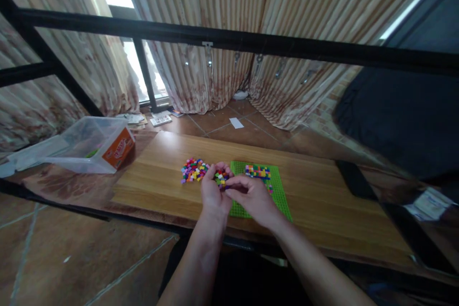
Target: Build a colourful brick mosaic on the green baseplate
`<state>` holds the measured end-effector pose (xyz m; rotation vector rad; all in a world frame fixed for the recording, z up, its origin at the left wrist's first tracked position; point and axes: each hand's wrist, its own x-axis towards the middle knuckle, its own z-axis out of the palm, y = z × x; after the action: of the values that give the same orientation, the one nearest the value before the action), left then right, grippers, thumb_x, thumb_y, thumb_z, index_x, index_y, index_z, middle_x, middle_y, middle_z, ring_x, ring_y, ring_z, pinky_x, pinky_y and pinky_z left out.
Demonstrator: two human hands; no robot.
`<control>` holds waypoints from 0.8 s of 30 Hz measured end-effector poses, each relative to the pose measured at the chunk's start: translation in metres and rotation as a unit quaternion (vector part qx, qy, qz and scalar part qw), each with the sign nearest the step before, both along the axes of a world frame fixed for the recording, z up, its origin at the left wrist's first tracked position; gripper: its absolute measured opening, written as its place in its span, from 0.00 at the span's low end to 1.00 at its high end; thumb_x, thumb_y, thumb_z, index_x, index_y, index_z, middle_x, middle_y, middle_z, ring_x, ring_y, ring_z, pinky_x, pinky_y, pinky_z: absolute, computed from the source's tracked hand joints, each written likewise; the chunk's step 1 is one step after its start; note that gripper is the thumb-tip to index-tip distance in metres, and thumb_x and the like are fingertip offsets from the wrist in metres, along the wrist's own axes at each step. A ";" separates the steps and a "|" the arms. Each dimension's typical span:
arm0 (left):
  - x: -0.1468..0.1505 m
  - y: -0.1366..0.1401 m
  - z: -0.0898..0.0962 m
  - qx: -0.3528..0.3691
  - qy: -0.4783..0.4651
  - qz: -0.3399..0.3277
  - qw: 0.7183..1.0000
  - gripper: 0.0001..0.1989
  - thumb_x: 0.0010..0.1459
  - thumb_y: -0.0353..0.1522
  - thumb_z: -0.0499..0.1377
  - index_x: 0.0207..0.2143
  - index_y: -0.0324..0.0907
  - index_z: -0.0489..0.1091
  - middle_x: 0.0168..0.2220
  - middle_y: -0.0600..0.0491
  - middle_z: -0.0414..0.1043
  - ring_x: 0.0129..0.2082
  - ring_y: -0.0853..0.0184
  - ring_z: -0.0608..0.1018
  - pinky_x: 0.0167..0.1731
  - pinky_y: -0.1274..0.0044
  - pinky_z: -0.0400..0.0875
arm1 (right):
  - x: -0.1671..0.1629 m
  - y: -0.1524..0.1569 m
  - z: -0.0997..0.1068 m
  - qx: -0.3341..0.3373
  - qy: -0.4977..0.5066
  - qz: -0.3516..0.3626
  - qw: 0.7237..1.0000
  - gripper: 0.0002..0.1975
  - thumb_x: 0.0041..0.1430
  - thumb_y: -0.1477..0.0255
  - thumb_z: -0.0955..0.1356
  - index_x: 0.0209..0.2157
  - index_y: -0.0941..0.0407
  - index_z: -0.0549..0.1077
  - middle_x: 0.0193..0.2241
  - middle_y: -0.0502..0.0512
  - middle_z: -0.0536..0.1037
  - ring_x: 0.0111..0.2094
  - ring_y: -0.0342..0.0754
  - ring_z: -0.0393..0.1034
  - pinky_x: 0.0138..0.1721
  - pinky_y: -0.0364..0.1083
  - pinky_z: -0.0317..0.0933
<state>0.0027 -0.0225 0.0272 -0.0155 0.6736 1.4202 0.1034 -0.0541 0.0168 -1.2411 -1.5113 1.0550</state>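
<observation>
My left hand (pixel 214 193) is cupped palm up with several small coloured toy bricks (pixel 221 178) lying in it. Over that palm, my right hand (pixel 254 196) has its thumb and fingers drawn together in a pinch; whatever may be between the tips is too small to make out. A pile of loose toy bricks (pixel 193 170) in many colours lies just left of my left hand. Under and beyond my right hand is a green studded baseplate (pixel 283 201), partly hidden by the hand. Rows of multicoloured bricks (pixel 258 172) sit on its upper part.
A wooden board (pixel 333 205) forms the work surface. At the left stands a clear plastic box (pixel 82 153) with an orange label. A black metal rail (pixel 229 38) crosses in front of striped curtains (pixel 201 0). Papers (pixel 236 123) lie on the tiled floor.
</observation>
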 end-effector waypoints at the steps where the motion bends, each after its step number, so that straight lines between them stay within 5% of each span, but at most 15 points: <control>1: 0.006 0.002 0.004 -0.008 0.001 -0.015 1.000 0.17 0.64 0.28 0.50 0.24 0.35 0.71 0.23 0.51 0.69 0.21 0.72 0.72 0.25 0.81 0.69 | 0.004 0.000 0.002 0.005 -0.009 -0.013 1.000 0.07 0.51 0.73 0.70 0.34 0.53 0.80 0.33 0.50 0.82 0.34 0.47 0.76 0.41 0.47 0.68; 8: 0.038 0.016 0.014 -0.037 -0.024 -0.086 0.995 0.19 0.66 0.28 0.49 0.23 0.35 0.71 0.23 0.50 0.69 0.22 0.73 0.73 0.26 0.82 0.72 | 0.032 -0.001 0.008 0.059 0.018 -0.086 0.994 0.03 0.56 0.70 0.69 0.32 0.53 0.76 0.33 0.52 0.80 0.34 0.46 0.73 0.39 0.46 0.68; 11: 0.037 0.020 0.007 -0.075 -0.032 -0.097 0.992 0.18 0.66 0.27 0.48 0.24 0.35 0.70 0.24 0.50 0.70 0.23 0.73 0.74 0.24 0.83 0.73 | 0.061 0.003 0.007 0.032 0.101 -0.133 0.985 0.07 0.54 0.65 0.71 0.31 0.54 0.76 0.28 0.51 0.79 0.29 0.45 0.73 0.33 0.45 0.68; 16: 0.023 0.027 -0.001 -0.096 0.017 -0.104 0.990 0.18 0.66 0.26 0.47 0.24 0.34 0.68 0.23 0.51 0.67 0.19 0.76 0.69 0.16 0.87 0.66 | 0.121 0.014 -0.008 -0.032 0.099 -0.238 0.966 0.12 0.42 0.63 0.76 0.27 0.55 0.77 0.21 0.50 0.78 0.23 0.44 0.71 0.28 0.45 0.69; 24: 0.033 0.026 -0.008 -0.096 0.061 -0.138 0.984 0.16 0.65 0.25 0.48 0.24 0.35 0.67 0.23 0.52 0.65 0.18 0.76 0.67 0.12 0.88 0.61 | 0.129 0.013 -0.031 -0.082 0.068 -0.208 0.972 0.11 0.42 0.65 0.75 0.28 0.55 0.79 0.26 0.52 0.82 0.26 0.47 0.76 0.31 0.46 0.71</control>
<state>0.0356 0.0038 0.0191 0.0133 0.8768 1.0929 0.2326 -0.0415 -0.0147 -1.4883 -1.0153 0.9731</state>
